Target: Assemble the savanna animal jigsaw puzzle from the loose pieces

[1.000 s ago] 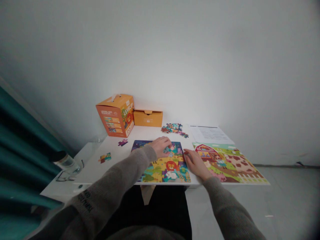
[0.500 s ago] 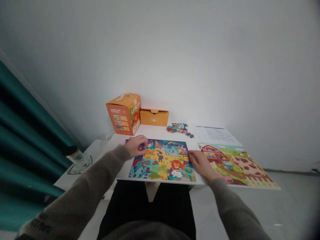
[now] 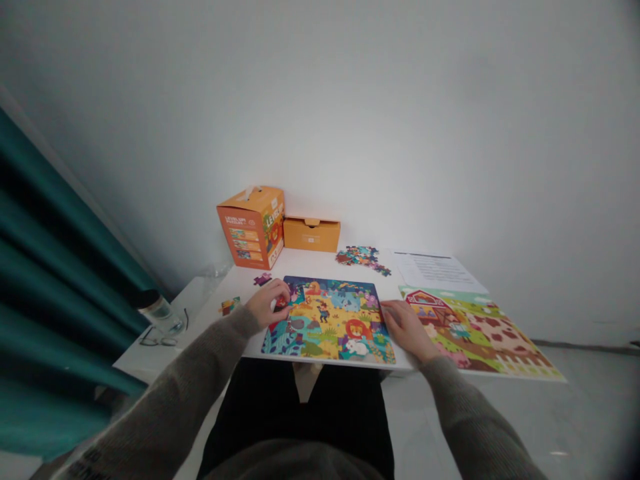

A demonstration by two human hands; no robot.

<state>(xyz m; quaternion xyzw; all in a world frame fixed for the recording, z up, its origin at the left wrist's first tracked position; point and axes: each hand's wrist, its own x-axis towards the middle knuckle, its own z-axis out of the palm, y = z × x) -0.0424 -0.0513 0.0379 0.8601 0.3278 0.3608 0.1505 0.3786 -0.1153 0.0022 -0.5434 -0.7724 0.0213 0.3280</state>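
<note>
A colourful animal jigsaw puzzle (image 3: pixel 325 327) lies on the white table in front of me. My left hand (image 3: pixel 270 304) is over its left edge, with the fingers curled toward the thumb. A reddish patch shows between them; whether it is a separate piece or part of the puzzle I cannot make out. My right hand (image 3: pixel 404 327) rests at the puzzle's right edge, fingers stretched out and holding nothing. A purple puzzle piece (image 3: pixel 263 279) lies just beyond my left hand. Some orange-green puzzle pieces (image 3: pixel 230 305) lie left of it.
An orange puzzle box (image 3: pixel 243 233) and a flat orange box (image 3: pixel 311 237) stand by the wall. Loose puzzle pieces (image 3: pixel 360 256) form a pile behind the puzzle. A farm picture (image 3: pixel 480 333) and a printed sheet (image 3: pixel 435 270) lie at right. Left are a bottle (image 3: pixel 163 315) and glasses (image 3: pixel 159 340).
My left hand has moved slightly left and toward me along the puzzle's left edge, baring its upper left corner. The orange-green pieces now show. My right hand stays at the right edge.
</note>
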